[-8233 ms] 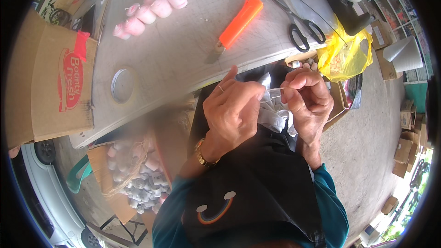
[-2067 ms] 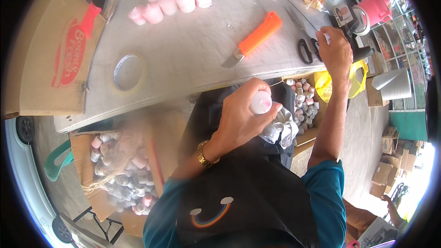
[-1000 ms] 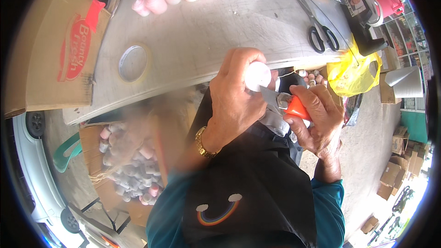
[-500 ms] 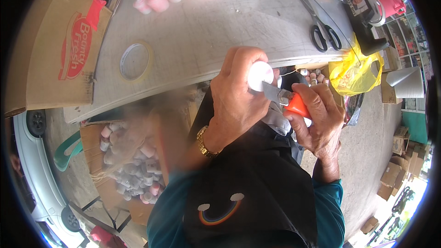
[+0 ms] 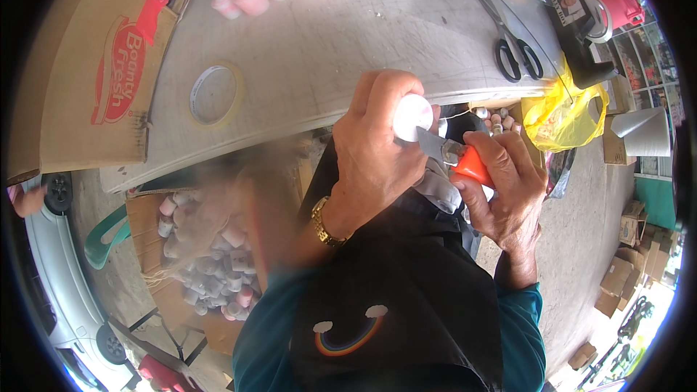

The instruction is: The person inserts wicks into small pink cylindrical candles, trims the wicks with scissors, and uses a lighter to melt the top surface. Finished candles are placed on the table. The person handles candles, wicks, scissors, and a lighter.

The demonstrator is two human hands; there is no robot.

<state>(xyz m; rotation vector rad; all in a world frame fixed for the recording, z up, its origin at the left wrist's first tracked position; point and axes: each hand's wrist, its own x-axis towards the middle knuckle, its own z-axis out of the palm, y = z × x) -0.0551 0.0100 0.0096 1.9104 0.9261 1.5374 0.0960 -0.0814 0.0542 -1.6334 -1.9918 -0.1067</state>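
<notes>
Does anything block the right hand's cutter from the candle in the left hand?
Nothing visible does: the blade of the orange cutter in the right hand overlaps the lower right edge of the pale candle in the left hand; whether they touch is unclear.

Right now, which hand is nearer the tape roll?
Left. The left hand, gripping a pale candle, is to the right of the tape roll; the right hand, holding the orange-handled utility knife, is farther right.

Candle left of knife, scissors behind on table
</notes>
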